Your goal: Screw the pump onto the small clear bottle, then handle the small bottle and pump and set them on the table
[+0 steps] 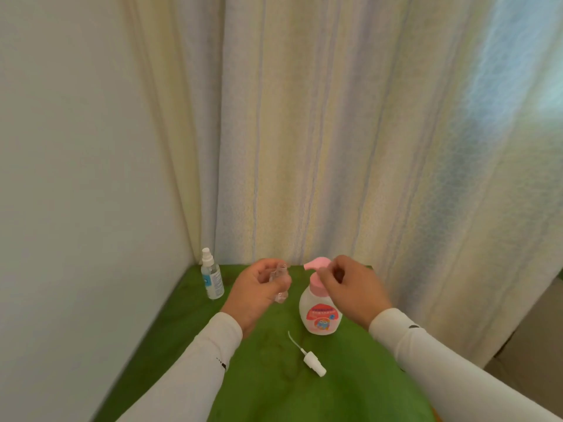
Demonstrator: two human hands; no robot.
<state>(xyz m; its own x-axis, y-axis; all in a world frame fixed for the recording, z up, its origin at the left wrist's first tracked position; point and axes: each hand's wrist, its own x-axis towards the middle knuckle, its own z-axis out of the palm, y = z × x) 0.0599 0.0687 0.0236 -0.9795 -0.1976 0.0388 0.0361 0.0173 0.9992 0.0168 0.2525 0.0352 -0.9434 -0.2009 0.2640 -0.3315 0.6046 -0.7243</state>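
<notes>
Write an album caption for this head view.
Left hand holds small clear bottle; right hand touches pink-topped white pump bottle.

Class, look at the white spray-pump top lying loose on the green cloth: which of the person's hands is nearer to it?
Left, narrowly. The left hand, gripping a small clear bottle, is up and left of the spray-pump top; the right hand, at the pink pump bottle, is up and right.

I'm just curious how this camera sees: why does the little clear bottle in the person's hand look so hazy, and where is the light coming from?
In the head view, the clear bottle in the left hand is see-through and slightly blurred, so it fades into the skin; daylight glows bluish through the curtain at upper right; the wide lens bends the wall and the table's edges.
</notes>
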